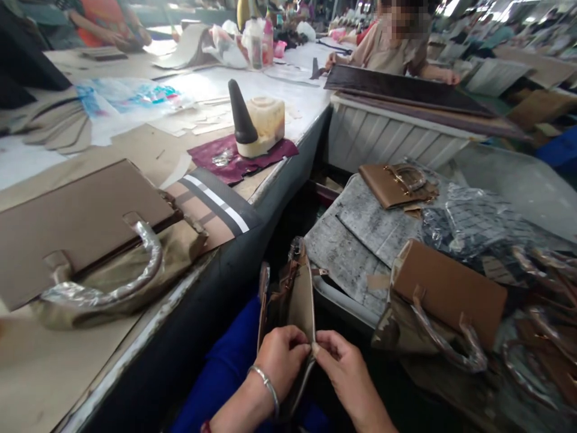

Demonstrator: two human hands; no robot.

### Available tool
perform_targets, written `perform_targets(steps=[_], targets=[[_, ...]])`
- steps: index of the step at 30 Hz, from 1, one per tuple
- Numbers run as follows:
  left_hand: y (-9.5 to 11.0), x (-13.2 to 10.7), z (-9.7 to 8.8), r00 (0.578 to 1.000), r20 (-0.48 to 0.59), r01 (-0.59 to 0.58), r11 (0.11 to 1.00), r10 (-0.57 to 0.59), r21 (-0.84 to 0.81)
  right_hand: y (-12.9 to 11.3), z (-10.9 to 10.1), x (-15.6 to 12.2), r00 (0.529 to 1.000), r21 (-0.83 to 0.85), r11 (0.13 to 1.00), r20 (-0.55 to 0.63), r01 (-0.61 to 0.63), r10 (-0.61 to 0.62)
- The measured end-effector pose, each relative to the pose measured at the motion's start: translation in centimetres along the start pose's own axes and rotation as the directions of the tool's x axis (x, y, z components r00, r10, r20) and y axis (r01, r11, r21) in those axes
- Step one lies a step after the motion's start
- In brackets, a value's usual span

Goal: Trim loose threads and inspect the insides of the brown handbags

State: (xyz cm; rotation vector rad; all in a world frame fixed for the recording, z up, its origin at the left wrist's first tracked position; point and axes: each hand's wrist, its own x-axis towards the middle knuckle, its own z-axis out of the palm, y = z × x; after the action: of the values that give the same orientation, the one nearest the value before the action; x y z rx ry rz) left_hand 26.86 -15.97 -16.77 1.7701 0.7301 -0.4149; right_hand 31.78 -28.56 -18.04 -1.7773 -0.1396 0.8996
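Note:
A brown handbag [301, 300] stands on edge over my lap, its panel seen nearly side-on. My left hand [283, 355], with a silver bangle at the wrist, pinches the panel's edge from the left. From the right, my right hand [338, 358] grips the same edge between thumb and fingers, close to the left fingertips. Whatever small part lies between the fingertips is hidden. To the left, a large taupe handbag [81, 222] with a plastic-wrapped handle lies on the worktable.
A glue container [265, 123] with a dark cone sits on maroon leather [211, 156] on the worktable [27, 361]. At right, brown handbags [451, 288] lie by a grey-covered bin [360, 222]. Another person [387, 42] stands behind a white crate [383, 129].

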Motion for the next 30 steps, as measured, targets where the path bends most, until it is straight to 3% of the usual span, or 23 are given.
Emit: perform_targets(steps=[7, 17, 25, 30], targets=[[-1.1, -0.5, -0.4, 0.998, -0.047, -0.042, 0.999, 0.043, 0.015, -0.6, 0.3, 0.8, 0.999, -0.209, 0.977, 0.047, 0.033, -0.023], [-1.8, -1.0, -0.9, 1.000, -0.012, -0.012, 0.997, 0.011, -0.080, -1.2, 1.0, 1.1, 0.999, -0.260, 0.965, 0.051, 0.022, -0.009], [-1.8, -1.6, -1.5, 1.000, 0.004, 0.023, 0.999, -0.023, 0.028, -1.1, 1.2, 1.1, 0.998, -0.195, 0.981, 0.064, -0.007, 0.020], [-2.0, -1.3, -1.7, 0.999, 0.036, 0.027, 0.999, -0.028, 0.019, -1.0, 1.1, 1.1, 0.994, -0.071, 0.996, 0.087, -0.053, 0.059]])
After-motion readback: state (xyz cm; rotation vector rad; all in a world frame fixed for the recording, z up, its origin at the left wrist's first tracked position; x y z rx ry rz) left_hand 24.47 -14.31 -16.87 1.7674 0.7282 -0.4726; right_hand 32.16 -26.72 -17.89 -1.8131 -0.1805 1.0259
